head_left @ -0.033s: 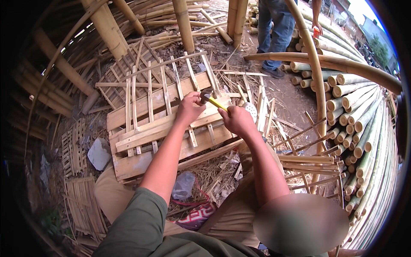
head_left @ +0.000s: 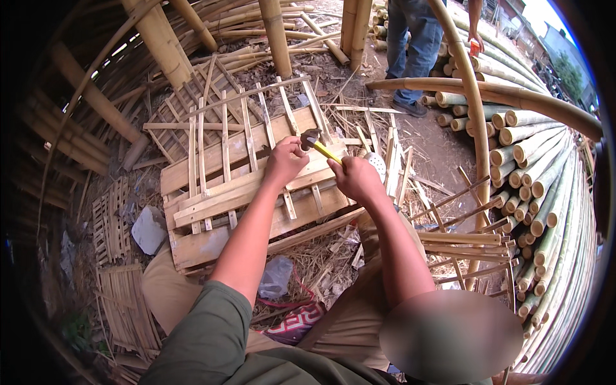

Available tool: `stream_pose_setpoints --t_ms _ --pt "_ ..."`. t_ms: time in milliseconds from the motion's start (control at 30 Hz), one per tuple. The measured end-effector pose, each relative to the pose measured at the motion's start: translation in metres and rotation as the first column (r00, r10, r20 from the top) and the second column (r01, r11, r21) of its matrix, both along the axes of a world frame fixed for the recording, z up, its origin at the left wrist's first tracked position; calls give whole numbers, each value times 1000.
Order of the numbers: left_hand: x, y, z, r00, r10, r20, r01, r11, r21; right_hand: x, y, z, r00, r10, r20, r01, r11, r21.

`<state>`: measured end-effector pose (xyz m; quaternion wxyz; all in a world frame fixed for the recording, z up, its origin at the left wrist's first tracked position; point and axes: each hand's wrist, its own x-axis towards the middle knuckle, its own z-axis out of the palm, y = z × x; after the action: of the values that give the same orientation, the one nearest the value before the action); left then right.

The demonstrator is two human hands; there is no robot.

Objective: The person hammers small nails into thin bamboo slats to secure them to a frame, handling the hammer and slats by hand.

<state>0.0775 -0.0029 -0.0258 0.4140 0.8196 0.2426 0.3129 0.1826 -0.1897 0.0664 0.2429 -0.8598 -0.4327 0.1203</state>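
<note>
My right hand (head_left: 357, 179) is closed round the yellow handle of a hammer (head_left: 328, 153), whose dark head points toward my left hand. My left hand (head_left: 283, 165) is bent over the bamboo strips, thumb and fingers pinched together close to the hammer head; whatever they hold is too small to make out. Under both hands lies a slatted frame of bamboo strips (head_left: 226, 141), crossed by longer strips (head_left: 212, 204). It rests on wide wooden boards (head_left: 199, 249) in front of my knees. Just beyond my right hand sits a white container with holes (head_left: 375, 165).
Cut bamboo poles (head_left: 539, 186) are stacked along the right, behind a curved pole (head_left: 473, 102). A person in jeans (head_left: 414, 54) stands at the far right. Split strips (head_left: 462, 239) lie beside my right arm. A plastic bag (head_left: 276, 276) and a pale block (head_left: 149, 231) lie on the ground.
The hammer head has lifted slightly away from my left fingers and shows more fully. My left hand stays at the same spot on the strips.
</note>
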Motion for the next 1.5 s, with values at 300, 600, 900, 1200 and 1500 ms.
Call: stream_pose_setpoints --t_ms 300,600,900,1200,1500 --pt "-1 0 6 1000 -9 -21 9 1000 -13 0 0 -7 998 -49 -37 47 997 -58" --pt "-1 2 5 1000 -14 -3 14 1000 3 -8 -3 4 1000 -16 -20 15 998 -56" --pt "-3 -3 7 1000 -13 12 13 1000 -3 -2 1 1 991 -99 -86 105 992 75" --pt "-1 0 6 1000 -5 -23 4 1000 -19 -6 -2 4 997 -69 -30 68 998 -16" --pt "-1 -3 5 1000 -1 -16 2 1000 10 -8 -1 4 992 -65 -110 78 991 113"
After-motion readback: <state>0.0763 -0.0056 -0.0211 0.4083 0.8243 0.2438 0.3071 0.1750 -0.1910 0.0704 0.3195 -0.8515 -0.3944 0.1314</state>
